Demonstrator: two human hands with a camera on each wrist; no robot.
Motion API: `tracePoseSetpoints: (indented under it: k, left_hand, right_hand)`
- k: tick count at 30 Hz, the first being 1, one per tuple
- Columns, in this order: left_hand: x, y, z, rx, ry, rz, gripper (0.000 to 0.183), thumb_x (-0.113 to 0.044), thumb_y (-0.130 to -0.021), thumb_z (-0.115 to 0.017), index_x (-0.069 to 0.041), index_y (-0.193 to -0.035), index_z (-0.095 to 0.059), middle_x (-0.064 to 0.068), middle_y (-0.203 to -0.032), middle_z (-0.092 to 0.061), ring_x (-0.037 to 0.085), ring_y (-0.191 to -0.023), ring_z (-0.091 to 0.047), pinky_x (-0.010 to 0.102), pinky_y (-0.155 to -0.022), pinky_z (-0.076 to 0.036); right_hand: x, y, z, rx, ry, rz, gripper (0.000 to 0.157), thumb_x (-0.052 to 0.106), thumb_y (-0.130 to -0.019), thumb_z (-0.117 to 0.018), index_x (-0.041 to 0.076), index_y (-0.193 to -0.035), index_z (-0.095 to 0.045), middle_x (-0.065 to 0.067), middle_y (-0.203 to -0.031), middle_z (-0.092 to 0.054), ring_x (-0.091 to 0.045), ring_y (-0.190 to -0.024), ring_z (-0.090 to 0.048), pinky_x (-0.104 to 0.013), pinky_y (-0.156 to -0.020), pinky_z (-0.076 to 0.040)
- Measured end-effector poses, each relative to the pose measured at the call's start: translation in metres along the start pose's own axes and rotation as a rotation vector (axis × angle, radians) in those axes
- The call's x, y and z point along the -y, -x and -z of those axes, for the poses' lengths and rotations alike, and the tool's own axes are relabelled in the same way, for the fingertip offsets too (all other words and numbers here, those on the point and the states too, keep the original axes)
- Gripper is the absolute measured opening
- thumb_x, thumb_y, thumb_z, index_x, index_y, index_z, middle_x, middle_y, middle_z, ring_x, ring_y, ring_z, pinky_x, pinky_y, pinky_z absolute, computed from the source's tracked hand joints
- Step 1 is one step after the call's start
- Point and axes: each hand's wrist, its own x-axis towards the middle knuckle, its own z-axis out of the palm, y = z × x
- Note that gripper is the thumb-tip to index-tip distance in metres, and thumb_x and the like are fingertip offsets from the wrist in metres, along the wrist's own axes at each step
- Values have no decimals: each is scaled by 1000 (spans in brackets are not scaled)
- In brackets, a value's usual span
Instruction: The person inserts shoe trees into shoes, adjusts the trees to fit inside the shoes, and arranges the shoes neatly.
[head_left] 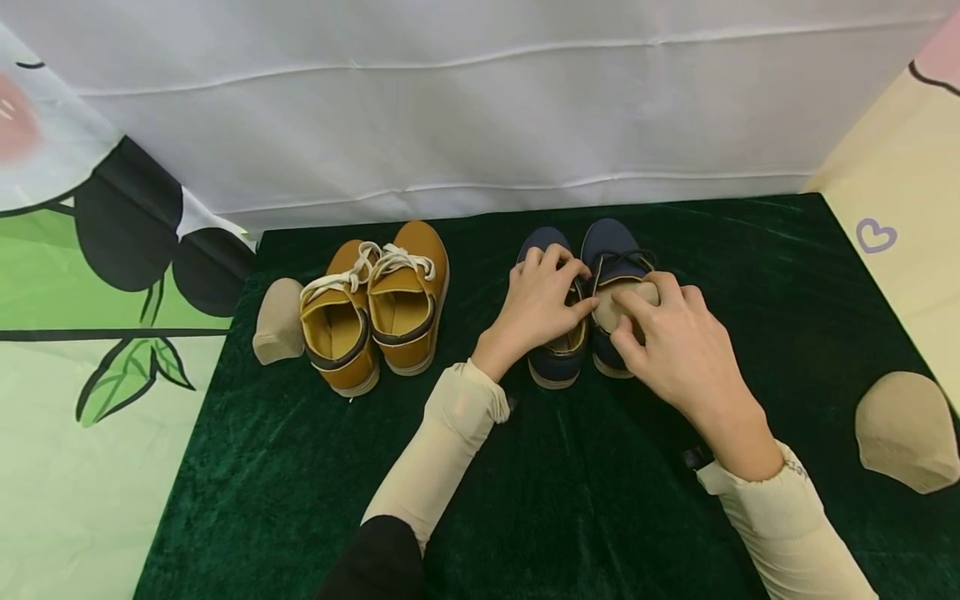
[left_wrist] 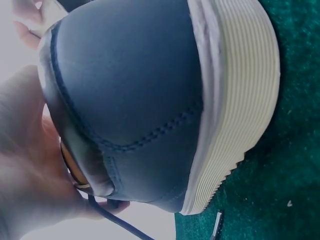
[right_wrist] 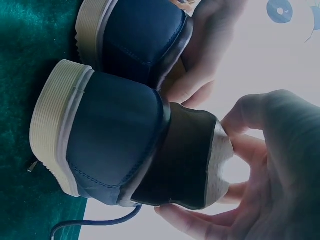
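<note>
My right hand (head_left: 678, 354) pinches a beige shoe insert (head_left: 606, 310) at the opening of the right navy shoe (head_left: 609, 237). In the right wrist view the insert (right_wrist: 177, 155) stands partly out of the shoe's heel opening, thumb and fingers about its pale end. My left hand (head_left: 534, 307) lies over the left navy shoe (head_left: 555, 368), fingers stretched toward the laces. Its thumb reaches across to the edge of the right shoe. The left wrist view shows the heel of the left shoe (left_wrist: 135, 80) close up, with the palm beside its opening.
A pair of tan shoes (head_left: 411, 333) with white laces stands at the left. Beside them lies a beige insert (head_left: 280, 321); another beige insert (head_left: 906, 429) lies at the far right. Dark green cloth (head_left: 480, 500) covers the table, with a white curtain (head_left: 450, 125) behind.
</note>
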Motion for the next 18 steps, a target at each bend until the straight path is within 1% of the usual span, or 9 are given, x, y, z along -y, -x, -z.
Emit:
tracePoseSetpoints:
  k: [6, 14, 18]
  left_hand:
    - [1, 3, 0, 6, -2, -10, 43, -52, -100, -63, -30, -137, -64, 0, -148, -47, 23, -130, -40, 54, -118, -33]
    - [1, 4, -1, 3, -3, -20, 44, -51, -100, -64, -29, -139, -63, 1, -149, -47, 24, -132, -40, 55, -118, -33]
    - [1, 5, -1, -1, -2, -23, 45, -51, -100, -64, -29, -139, -63, 1, -149, -47, 25, -132, -40, 55, -118, -33]
  right_hand:
    - [-1, -2, -2, 21, -15, -10, 36, 29, -102, -52, 21, -134, -68, -25, -145, -50, -55, -121, -53, -71, -77, -54]
    - [-3, -4, -6, 50, -23, -33, 39, 30, -104, -50, 22, -138, -66, -26, -146, -49, -54, -120, -52, -68, -77, -54]
    - [-3, -5, -8, 60, -20, -42, 41, 32, -104, -49, 23, -141, -64, -25, -147, -48, -53, -122, -51, -68, -77, -54]
